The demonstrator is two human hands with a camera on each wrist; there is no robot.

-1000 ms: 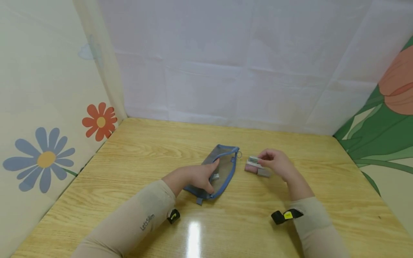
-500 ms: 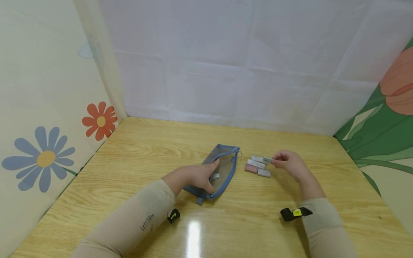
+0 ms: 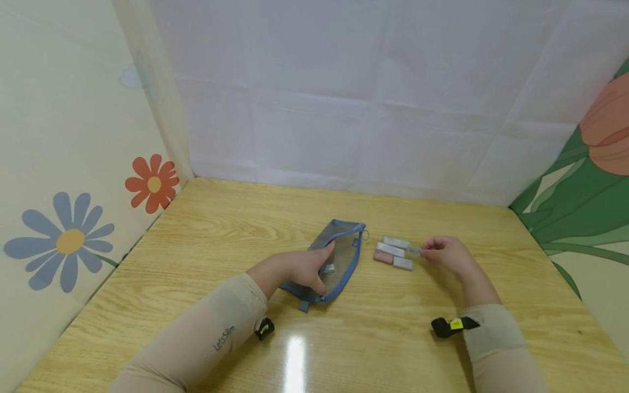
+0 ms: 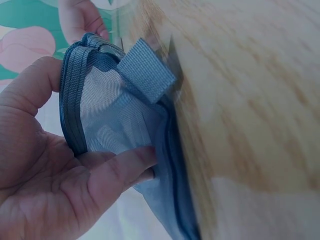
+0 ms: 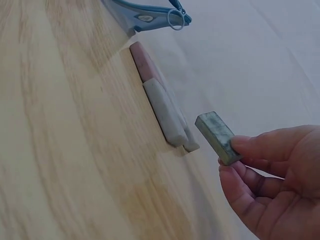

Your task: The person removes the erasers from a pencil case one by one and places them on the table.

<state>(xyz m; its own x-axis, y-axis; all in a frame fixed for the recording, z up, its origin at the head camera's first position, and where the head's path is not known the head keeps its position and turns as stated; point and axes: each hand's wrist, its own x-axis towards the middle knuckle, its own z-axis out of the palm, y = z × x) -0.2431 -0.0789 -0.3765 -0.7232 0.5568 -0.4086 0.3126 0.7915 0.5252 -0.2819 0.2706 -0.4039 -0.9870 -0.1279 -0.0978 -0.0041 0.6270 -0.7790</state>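
A blue-edged mesh pencil case (image 3: 344, 273) lies unzipped on the table. My left hand (image 3: 304, 270) holds its mouth wide, thumb and fingers apart at the edges; in the left wrist view some fingers reach inside the blue mesh (image 4: 107, 112). A small pale piece (image 3: 330, 268) shows within the mouth. My right hand (image 3: 449, 256) pinches a green marbled eraser (image 5: 218, 136) between thumb and fingers, right of the other erasers. These are a pink eraser (image 3: 383, 256), a grey eraser (image 3: 403, 263) and two whitish ones, including a white eraser (image 3: 390, 249), set close together.
The wooden table (image 3: 236, 213) runs back to a white cloth backdrop (image 3: 304, 125). Flower-printed panels, such as the left panel (image 3: 59, 131), border both sides. A small metal ring (image 3: 365, 235) hangs from the case's zip end.
My right hand has moved right with the green eraser, drawing it off the group, then slightly lower toward the table beside it. The left hand and the pencil case have stayed in place.
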